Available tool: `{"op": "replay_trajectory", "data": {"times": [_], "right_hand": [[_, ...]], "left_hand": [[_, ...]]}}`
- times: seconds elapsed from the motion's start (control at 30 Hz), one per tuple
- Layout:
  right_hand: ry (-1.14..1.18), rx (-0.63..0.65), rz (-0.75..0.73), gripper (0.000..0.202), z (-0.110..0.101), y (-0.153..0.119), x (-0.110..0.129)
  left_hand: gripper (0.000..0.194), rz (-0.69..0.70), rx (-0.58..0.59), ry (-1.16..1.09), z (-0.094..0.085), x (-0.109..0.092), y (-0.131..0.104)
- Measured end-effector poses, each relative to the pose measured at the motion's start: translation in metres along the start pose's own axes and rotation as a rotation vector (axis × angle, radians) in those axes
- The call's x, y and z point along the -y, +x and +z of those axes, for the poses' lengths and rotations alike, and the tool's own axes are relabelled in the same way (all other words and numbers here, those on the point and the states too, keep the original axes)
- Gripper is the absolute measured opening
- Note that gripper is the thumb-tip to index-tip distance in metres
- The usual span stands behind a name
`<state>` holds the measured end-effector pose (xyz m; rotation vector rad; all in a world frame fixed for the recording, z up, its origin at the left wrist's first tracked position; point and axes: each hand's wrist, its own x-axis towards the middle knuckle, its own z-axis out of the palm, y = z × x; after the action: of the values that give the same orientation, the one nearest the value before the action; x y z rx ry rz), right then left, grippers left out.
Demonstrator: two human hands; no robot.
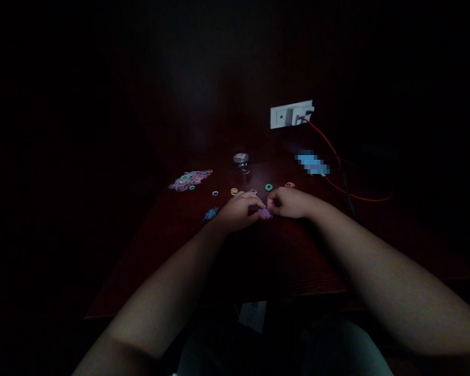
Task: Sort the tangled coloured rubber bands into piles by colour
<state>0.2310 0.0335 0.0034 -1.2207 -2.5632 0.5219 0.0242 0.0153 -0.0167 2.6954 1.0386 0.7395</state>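
Dim head view of a dark red wooden table (pixel 282 261). At frame centre the left hand (pixel 241 210) and right hand (pixel 288 202) meet, both curled nearly closed, their fingertips pinching a small purple cluster of bands (pixel 265 213) that rests on the tabletop between them. The step in hand appears to be fine working or sorting of this cluster; any further move would call for a precise 2-handed pinch, since the pieces are tiny and the light is poor. Just above the hands lie several loose coloured rings (pixel 269 187); a blue cluster (pixel 210 213) sits left of the left hand, and a mixed pile of bands (pixel 190 180) lies upper left of centre. A small jar (pixel 242 162) stands behind. Upper right: a wall socket (pixel 292 114) with a red cable (pixel 329 149).
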Motion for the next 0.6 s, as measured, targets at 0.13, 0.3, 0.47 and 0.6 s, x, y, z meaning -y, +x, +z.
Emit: {"op": "replay_trajectory", "data": {"times": [0.13,0.3,0.47,0.6], "right_hand": [[-0.002,-0.031,-0.002,0.009,0.0,0.0,-0.001],[-0.027,-0.071,-0.002,0.012,-0.002,-0.001,0.003],[-0.038,-0.119,0.008,0.013,-0.003,0.0,0.004],[0.005,-0.158,0.006,0.013,-0.002,0.002,0.0]], "left_hand": [[0.023,-0.013,-0.021,0.001,0.0,-0.001,0.0],[0.021,-0.048,-0.084,-0.003,-0.001,-0.001,-0.001],[0.019,-0.103,-0.213,0.03,-0.008,0.0,-0.004],[0.023,-0.281,-0.477,0.122,-0.027,0.025,-0.025]]}}
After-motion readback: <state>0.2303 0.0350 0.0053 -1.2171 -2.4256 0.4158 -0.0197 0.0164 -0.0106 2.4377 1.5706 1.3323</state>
